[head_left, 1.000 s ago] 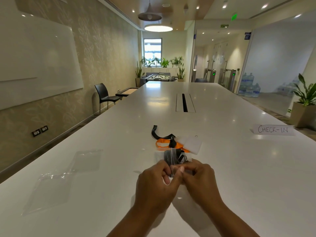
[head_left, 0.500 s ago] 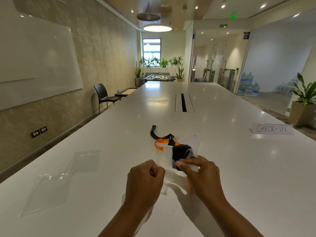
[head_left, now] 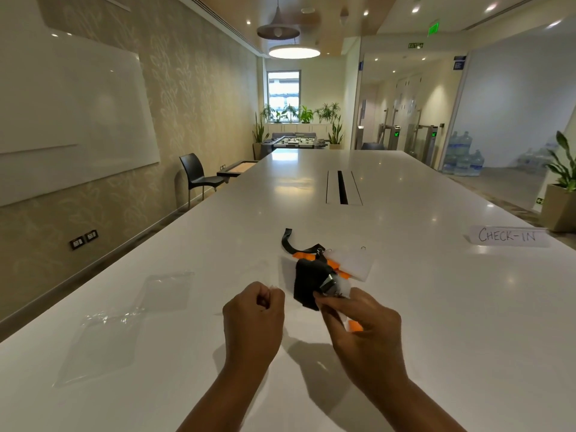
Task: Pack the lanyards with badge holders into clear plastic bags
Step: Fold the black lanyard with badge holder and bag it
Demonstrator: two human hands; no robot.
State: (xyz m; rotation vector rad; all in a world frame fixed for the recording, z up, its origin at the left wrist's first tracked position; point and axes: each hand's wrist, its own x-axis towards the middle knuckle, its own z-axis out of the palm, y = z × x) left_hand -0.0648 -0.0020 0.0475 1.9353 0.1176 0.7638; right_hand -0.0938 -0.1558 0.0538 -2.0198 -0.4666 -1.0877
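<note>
On the white bench (head_left: 405, 291), near edge, both hands sat mid-frame. The right grip (head_left: 371, 341) was pinching the rolled black lanyard (head_left: 307, 282) at its metal clip (head_left: 327, 282), thumb and fingertips closed on it, and the lanyard was held just off the bench. The left grip (head_left: 254, 310) was clenched, fingers curled in. It looked to be nipping the mouth edge of a clear bag (head_left: 287, 271), but the film was faint and glare-washed, so that is a judgement.

Key relation: the lanyard lay between the two hands, touching the right one, just beside the left fist on its forward-right side. Its long axis ran roughly away from the person, slightly tilted, clip end toward the right grip. Bag film showed only on the lanyard's left side, so I couldn't tell how far in it was, if at all. The right hand was nearer and carried the load. The left only had to hold the mouth apart.

Judged step: feeding the lanyard into the bag, with the push probably going left and forward. Risks: the clip snagging the film, the roll uncoiling.

Behind it, an orange lanyard (head_left: 332, 264) and a clear holder (head_left: 353, 263) lay flat, with a loose black strap (head_left: 289, 243) curling up beyond. Spare bags (head_left: 168, 291) lay flat well to the left, unfilled. A CHECK-IN sign (head_left: 508, 236) stood far right.
</note>
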